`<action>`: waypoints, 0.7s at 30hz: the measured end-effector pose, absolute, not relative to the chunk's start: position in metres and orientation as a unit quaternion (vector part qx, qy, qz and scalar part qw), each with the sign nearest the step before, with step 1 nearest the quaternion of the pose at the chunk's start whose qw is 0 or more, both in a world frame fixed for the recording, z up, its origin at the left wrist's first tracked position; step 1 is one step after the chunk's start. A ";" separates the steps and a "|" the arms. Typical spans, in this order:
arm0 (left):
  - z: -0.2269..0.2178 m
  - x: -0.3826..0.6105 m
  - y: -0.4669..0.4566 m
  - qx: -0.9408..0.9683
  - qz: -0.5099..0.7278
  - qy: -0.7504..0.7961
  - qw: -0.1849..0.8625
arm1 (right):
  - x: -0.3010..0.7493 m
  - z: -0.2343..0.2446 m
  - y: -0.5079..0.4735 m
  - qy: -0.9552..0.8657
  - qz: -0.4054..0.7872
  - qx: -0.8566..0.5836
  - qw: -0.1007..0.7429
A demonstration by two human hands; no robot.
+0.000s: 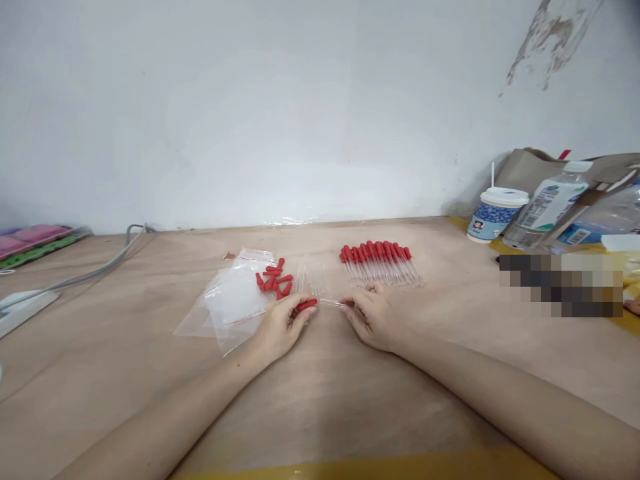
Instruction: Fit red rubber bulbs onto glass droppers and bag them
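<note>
My left hand (284, 323) pinches a red rubber bulb (306, 305) at one end of a clear glass dropper tube (329, 303). My right hand (369, 313) pinches the tube's other end. Both hands rest on the wooden table (320, 400). Just beyond the left hand lies a small heap of loose red bulbs (274, 278), and beside it several bare glass tubes (311, 275). A row of several finished droppers with red bulbs (380, 262) lies behind my right hand.
Clear zip bags (231, 300) lie left of the bulbs. At the right stand a lidded cup with a straw (495, 213), plastic bottles (547, 203) and a brown paper bag (530, 167). A grey cable (100, 270) and pink trays (30, 240) are at the far left.
</note>
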State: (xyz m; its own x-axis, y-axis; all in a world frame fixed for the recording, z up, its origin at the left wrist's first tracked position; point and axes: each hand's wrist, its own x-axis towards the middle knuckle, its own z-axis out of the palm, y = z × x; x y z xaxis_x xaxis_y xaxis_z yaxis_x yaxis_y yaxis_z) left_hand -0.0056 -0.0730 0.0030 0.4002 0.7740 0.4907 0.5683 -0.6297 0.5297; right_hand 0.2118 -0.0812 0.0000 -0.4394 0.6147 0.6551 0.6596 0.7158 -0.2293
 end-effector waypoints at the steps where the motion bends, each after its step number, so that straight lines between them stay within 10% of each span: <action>1: 0.003 -0.005 -0.074 0.820 0.368 0.411 0.154 | 0.211 0.000 -0.081 -0.847 -0.031 -0.379 0.371; 21: 0.003 -0.005 -0.080 0.834 0.305 0.375 0.265 | 0.221 0.008 -0.075 -0.897 0.018 -0.343 0.278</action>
